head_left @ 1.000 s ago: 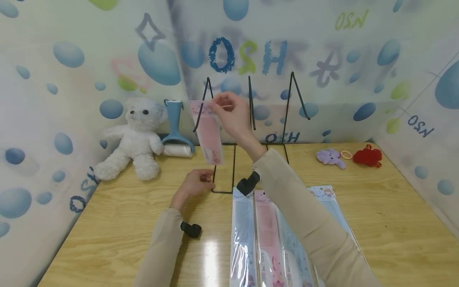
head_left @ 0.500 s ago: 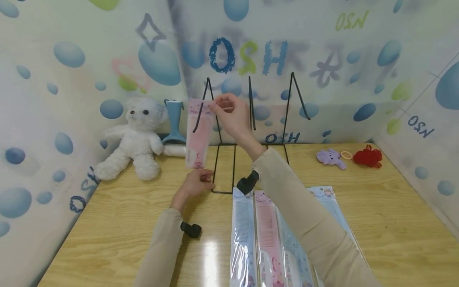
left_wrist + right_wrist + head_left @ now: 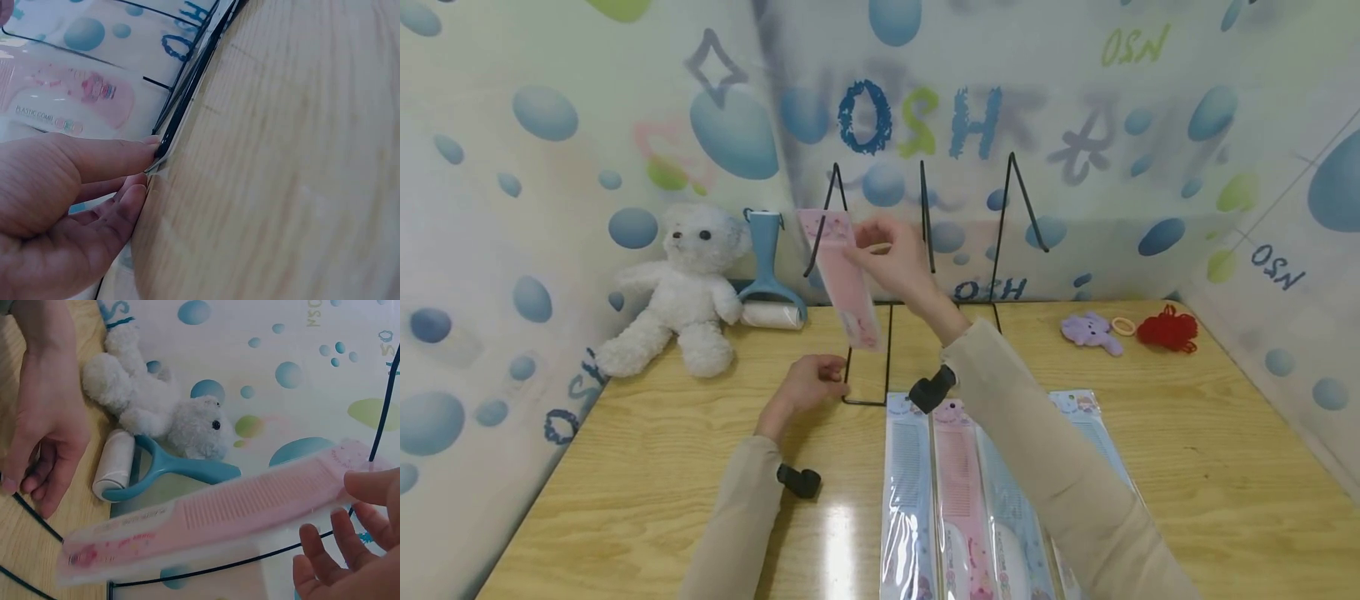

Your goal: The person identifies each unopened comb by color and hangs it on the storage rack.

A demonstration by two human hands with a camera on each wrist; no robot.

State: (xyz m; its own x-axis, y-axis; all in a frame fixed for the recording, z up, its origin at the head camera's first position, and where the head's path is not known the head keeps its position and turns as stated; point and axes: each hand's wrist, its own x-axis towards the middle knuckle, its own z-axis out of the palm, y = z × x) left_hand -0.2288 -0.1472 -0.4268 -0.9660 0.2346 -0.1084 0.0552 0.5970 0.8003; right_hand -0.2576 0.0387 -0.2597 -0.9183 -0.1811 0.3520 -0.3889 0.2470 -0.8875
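A pink comb (image 3: 842,279) in a clear packet hangs from the left hook of a black wire display rack (image 3: 889,354), its lower end slanting to the right. My right hand (image 3: 895,258) is beside the packet's upper right edge. In the right wrist view the thumb touches the packet near its header, while the other fingers (image 3: 344,537) are spread loosely apart. Low at the rack's front left corner, my left hand (image 3: 805,387) pinches the base wire between thumb and fingers, as the left wrist view shows. The middle and right hooks carry nothing.
Several packaged blue and pink combs (image 3: 957,475) lie at the front, partly under my right sleeve. A white teddy bear (image 3: 688,292) and a blue lint roller (image 3: 765,258) stand at back left. A purple plush toy (image 3: 1088,330), a ring (image 3: 1123,325) and red yarn (image 3: 1168,328) lie at back right.
The comb packet swung left to hang straighter, then back, its lower end now to the right. My right hand has slid slightly down and right from the header. The left hand stays put.
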